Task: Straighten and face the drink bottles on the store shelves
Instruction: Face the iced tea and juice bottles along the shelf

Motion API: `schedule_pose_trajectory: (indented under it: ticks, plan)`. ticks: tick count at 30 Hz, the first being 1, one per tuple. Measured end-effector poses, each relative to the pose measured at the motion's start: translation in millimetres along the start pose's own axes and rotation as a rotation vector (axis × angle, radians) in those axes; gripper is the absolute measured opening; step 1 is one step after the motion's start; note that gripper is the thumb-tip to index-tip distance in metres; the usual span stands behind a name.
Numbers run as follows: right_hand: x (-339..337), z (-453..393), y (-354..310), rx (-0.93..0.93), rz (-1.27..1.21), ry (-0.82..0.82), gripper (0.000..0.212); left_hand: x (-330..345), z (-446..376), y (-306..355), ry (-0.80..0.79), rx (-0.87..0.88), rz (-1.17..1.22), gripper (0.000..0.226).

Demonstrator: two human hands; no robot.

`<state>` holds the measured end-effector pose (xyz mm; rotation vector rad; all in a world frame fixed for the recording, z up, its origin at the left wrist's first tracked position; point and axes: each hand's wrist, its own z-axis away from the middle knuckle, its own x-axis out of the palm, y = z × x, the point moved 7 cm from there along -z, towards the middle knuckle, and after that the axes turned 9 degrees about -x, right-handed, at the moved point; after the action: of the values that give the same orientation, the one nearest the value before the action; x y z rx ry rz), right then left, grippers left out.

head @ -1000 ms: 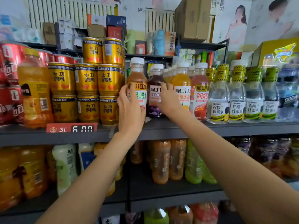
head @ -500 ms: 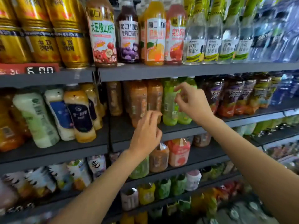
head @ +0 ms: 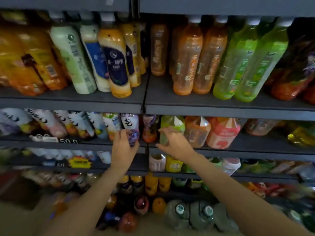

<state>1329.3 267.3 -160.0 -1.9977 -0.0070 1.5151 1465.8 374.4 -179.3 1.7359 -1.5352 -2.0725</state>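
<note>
— Bottles are standing in rows on dark shelves; which one is getting handled?

— The purple-labelled bottle (head: 130, 128), white at the top with dark script. The left hand (head: 123, 147) is curling its grip around its lower part, on the second shelf (head: 221, 151) from the top.

— And the other hand?

— The right hand (head: 173, 145) is reaching with spread, relaxed fingers, grasping nothing, its fingertips lying on the green bottle (head: 170, 128) just above it. Orange and red bottles are sitting beside that one, further right.
</note>
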Motion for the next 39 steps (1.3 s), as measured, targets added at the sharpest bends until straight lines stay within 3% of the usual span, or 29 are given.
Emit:
schedule_pose_trajectory:
  ticks: [3,9,13,15,18,23,26,29,33,36,39]
  plan:
    - [40,-21,-19,0.010,-0.071,-0.007,0.067,-14,-15,-34,-0.006,-0.089,-0.048,0.047]
    - [41,-53,9,0.379,-0.038,0.384,0.085,-18,-43,-54,-0.087,0.035,-0.062,0.052]
    - [45,-83,27,0.507,-0.263,0.550,0.076,-18,-51,-55,-0.085,0.134,-0.031,0.048]
    - [44,-84,28,0.556,-0.247,0.623,0.074,-19,-52,-52,-0.095,0.173,-0.008,0.044]
    - [44,-66,20,0.562,-0.160,0.666,0.083,-12,-50,-45,-0.178,0.212,-0.011,0.038]
    - [43,-9,-4,0.428,-0.201,0.644,0.070,7,-37,-15,-0.485,0.337,-0.049,0.048]
    - [7,15,-24,0.290,-0.135,0.579,0.066,27,-18,12,-0.763,0.366,-0.114,0.061]
    - [-60,29,-45,0.177,-0.082,0.609,0.061,30,7,64,-0.929,0.354,0.114,0.068]
    - [-171,64,-55,0.125,-0.033,0.828,0.061,8,11,170,-0.861,0.402,0.397,0.060]
    - [-237,96,-54,0.062,-0.032,1.008,0.067,-7,20,248,-0.760,0.541,0.440,0.069]
    - [-293,131,-34,0.027,-0.079,1.137,0.063,-4,43,322,-0.662,0.676,0.471,0.058]
